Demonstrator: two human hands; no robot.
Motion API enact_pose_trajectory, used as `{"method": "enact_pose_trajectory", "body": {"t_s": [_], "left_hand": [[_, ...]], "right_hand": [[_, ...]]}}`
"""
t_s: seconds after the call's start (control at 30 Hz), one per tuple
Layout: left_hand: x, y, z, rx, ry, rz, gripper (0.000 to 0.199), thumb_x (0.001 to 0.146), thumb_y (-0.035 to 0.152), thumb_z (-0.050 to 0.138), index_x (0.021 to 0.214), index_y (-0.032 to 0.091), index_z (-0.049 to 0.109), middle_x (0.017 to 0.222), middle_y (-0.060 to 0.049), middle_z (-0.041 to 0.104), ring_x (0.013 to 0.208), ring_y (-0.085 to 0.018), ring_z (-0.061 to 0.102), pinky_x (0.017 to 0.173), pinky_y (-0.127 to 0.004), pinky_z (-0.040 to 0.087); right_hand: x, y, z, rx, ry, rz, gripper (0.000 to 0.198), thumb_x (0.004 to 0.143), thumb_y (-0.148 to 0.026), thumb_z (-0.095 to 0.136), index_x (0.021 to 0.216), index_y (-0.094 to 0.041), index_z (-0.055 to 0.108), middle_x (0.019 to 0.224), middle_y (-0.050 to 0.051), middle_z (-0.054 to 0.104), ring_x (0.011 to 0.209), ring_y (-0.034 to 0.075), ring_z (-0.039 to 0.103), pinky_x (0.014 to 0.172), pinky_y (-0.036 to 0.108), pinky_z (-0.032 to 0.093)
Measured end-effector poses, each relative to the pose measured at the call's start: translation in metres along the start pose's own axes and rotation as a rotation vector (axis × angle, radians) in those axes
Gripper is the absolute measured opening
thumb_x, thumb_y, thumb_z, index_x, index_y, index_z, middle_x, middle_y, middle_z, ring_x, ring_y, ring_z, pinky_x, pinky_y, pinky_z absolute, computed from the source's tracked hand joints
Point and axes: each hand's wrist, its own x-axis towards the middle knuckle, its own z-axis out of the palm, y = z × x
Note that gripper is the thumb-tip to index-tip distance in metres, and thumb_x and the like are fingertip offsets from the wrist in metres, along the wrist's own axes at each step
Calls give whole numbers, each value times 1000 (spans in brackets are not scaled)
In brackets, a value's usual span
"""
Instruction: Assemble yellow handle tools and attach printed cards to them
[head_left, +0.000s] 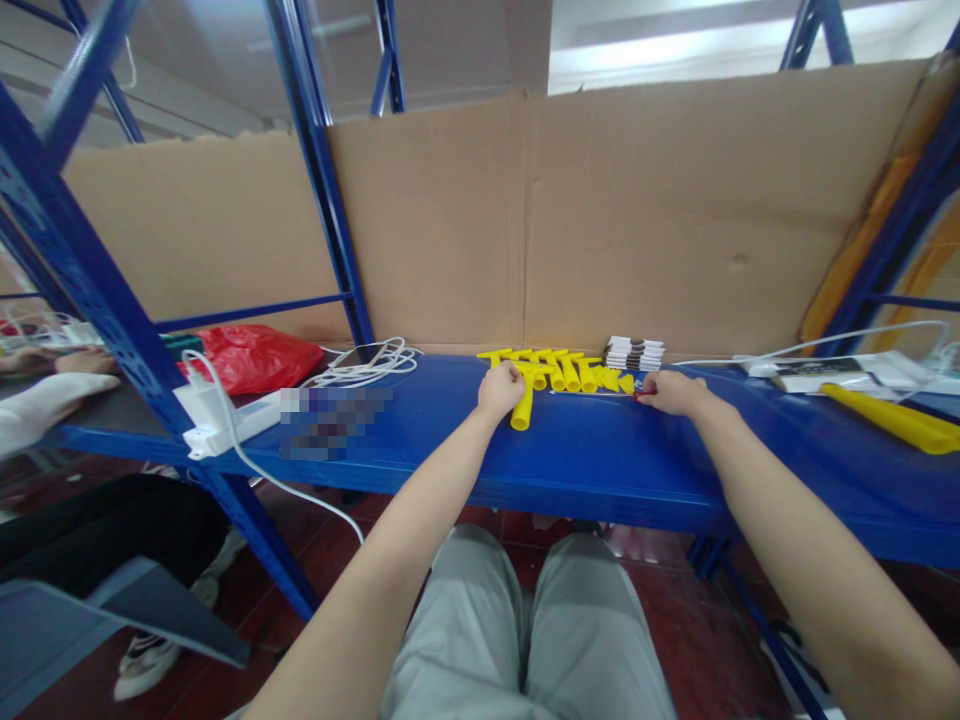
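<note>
My left hand [499,390] is closed at the top of a yellow T-shaped tube piece [522,410], its round open end facing me. Behind and to the right of it, several more yellow T-shaped pieces [571,374] lie in a row on the blue shelf top [450,425]. At the right end of that row, the fingers of my right hand [673,391] pinch a small red thing [642,396]. A thin pale rod seems to run left from it, but its kind is too small to make out. White stacked packs [634,353] stand just behind my right hand.
A cardboard panel [637,200] closes off the back. Left are a white power strip [247,420], coiled white cable [375,362] and a red plastic bag [251,358]. A long yellow piece [892,418] lies right. Blue uprights [319,180] frame the shelf; another person's sleeve [52,405] shows far left.
</note>
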Motion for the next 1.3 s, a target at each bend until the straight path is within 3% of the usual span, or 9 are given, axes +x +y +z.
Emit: {"method": "enact_pose_trajectory", "body": {"t_s": [0.7, 1.3], "left_hand": [[0, -1, -1, 13, -4, -37, 12, 80, 15, 54, 87, 20, 63, 91, -5, 71, 90, -18, 66, 78, -25, 49], [0, -3, -3, 62, 28, -17, 14, 82, 17, 51, 91, 20, 62, 95, -8, 71, 95, -21, 66, 81, -29, 49]], "right_hand": [[-3, 6, -4, 17, -5, 69, 24, 84, -36, 52, 100, -22, 65, 114, 12, 65, 110, 31, 57, 89, 52, 43], [1, 3, 0, 27, 53, -10, 34, 81, -37, 53, 108, -22, 65, 119, 13, 64, 112, 32, 57, 87, 46, 44]]}}
